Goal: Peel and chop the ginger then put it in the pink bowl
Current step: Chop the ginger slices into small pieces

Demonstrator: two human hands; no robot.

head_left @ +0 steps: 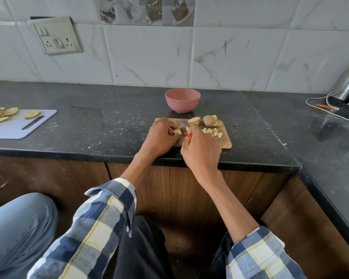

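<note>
Nearest on the small wooden chopping board, the right hand grips a red-handled knife, blade pointing away. Just left of the blade, the left hand pinches the pale ginger piece. Diced bits lie right; beyond the board stands the pink bowl.

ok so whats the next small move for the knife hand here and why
Probably press the small red-handled knife down through the pale ginger piece that the left hand pins on the wooden chopping board. The right hand holds the blade right at it; uncut slices wait, and the pink bowl looks empty.
</note>
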